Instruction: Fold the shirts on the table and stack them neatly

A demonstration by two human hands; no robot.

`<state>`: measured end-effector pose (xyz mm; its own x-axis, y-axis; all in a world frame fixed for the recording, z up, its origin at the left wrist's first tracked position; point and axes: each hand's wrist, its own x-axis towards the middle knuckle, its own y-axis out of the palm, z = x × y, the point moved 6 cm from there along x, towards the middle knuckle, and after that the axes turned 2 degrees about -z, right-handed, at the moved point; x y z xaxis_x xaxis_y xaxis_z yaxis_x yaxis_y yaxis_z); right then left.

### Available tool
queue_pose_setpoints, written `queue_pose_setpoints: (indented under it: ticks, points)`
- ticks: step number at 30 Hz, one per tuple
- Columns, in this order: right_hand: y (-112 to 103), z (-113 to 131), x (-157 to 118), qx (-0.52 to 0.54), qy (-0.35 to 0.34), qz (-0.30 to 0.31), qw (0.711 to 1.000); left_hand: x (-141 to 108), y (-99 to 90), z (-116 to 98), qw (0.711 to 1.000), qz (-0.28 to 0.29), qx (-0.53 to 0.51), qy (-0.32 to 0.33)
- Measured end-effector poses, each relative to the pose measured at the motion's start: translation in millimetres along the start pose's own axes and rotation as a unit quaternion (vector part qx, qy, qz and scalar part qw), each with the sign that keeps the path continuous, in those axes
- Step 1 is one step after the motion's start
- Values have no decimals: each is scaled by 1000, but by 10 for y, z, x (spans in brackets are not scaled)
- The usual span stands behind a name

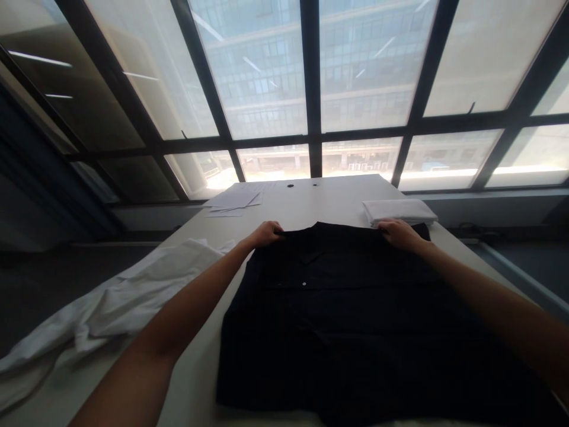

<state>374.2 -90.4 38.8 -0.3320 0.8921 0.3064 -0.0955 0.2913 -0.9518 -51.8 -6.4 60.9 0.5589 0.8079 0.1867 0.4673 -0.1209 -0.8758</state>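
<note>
A dark garment (355, 332) is spread across the white table (329, 201), with a small white button-like dot on it. At its far edge on the left, my left hand (267, 233) pinches the cloth. My right hand (400, 233) grips the same far edge farther right, close to a folded white cloth (400, 210). Between the two hands the edge runs nearly straight, with a small peak near its middle. The garment's near right part passes beneath my right forearm.
A crumpled white cloth (133, 290) lies along the table's left side. Sheets of paper (233, 200) rest at the far left, and two small dark round spots show near the far edge. Large framed windows (262, 71) stand behind the table.
</note>
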Motion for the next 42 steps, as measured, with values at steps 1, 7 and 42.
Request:
queue_pose_setpoints:
  ticks: [1, 7, 42]
  points:
    - [-28, 5, -47, 2, 4, -5, 1000, -68, -18, -37, 1000, -16, -15, 9]
    - [-129, -21, -368, 14, 24, -19, 999, -524, -47, -223, 994, -69, -69, 45]
    - [-26, -1, -1557, 46, 10, -1, 999, -1266, 456, -120, 996, -33, -30, 71]
